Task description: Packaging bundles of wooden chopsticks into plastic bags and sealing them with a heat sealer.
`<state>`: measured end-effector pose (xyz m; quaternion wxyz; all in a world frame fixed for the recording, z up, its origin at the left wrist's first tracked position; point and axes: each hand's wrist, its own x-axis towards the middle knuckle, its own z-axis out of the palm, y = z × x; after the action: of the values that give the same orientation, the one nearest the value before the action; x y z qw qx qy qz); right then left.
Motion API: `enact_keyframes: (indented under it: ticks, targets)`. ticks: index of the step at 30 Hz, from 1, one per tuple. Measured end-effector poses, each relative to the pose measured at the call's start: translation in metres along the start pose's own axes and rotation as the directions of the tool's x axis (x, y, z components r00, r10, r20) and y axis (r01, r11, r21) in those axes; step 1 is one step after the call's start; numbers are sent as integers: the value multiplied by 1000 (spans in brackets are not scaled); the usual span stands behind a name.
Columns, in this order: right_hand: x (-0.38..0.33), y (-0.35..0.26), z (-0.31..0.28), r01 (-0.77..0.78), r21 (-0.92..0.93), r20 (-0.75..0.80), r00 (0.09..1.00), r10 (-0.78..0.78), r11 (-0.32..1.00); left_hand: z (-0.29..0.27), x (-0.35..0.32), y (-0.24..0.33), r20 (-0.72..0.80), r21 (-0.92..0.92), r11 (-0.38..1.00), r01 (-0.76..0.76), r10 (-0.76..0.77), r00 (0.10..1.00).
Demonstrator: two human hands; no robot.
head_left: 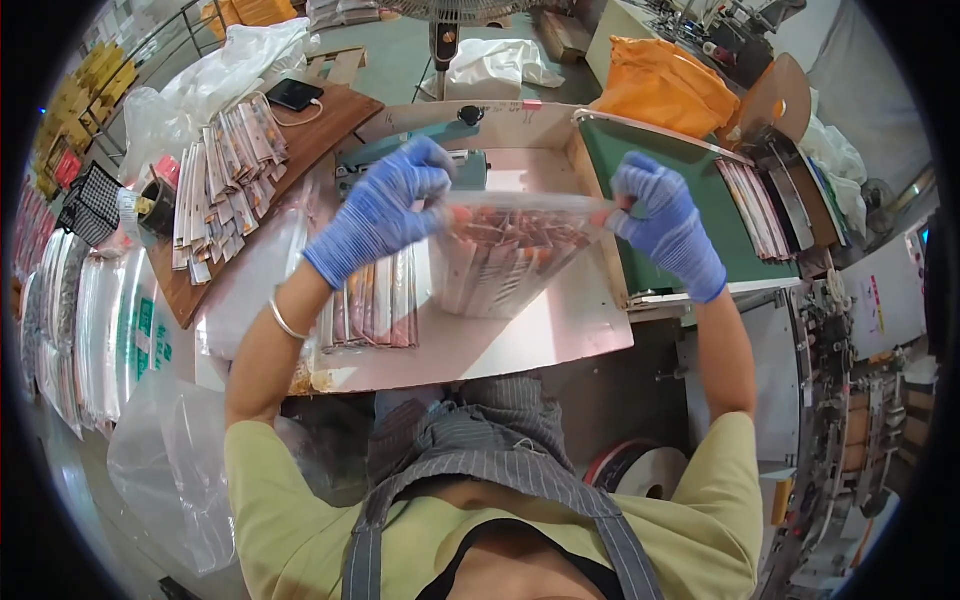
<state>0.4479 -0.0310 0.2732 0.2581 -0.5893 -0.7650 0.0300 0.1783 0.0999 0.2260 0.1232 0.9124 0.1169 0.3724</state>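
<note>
Grip: L hand [395, 210] + R hand [662, 220] pinching clr bag [500, 275] top corners | pkts [525, 230] inside

By the left glove [385, 210] and the right glove [665, 228], blue is shown, crossed by fine whitish lines. The bag [505, 285] is seen as clear, and red, orange and white are shown through it. The table [510, 350] is coloured pale pink, the side surface [712, 195] dark green, the board [325, 130] brown. The apron [500, 475] is patterned with thin light stripes on grey; the shirt [285, 485] is coloured pale yellow-green. Bright orange is seen on the sack [662, 85], black on the phone [295, 95], and silvery white on the bracelet [287, 322].
</note>
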Motion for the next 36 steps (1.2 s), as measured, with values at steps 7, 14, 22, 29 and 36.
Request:
enact_keyframes:
  ticks: [7, 14, 22, 29, 36]
  targets:
    - [24, -40, 93, 315, -405, -382, 795, -471, 859, 29, -11, 34, -196, -438, 895, 88, -191, 962]
    - [139, 68, 173, 120, -88, -518, 842, -148, 989, 156, -45, -38, 179, -859, 215, 464, -724, 666]
    - [241, 44, 233, 67, 529, -496, 834, 244, 846, 171, -63, -155, 369, -834, -119, 538, -845, 386]
    - [191, 127, 303, -30, 945, -184, 777, 602, 326, 97, -138, -193, 482, -721, -249, 647, -851, 210]
    - [191, 136, 315, 3, 959, -188, 754, 630, 282, 94, -138, -184, 413, -607, -40, 794, -869, 273]
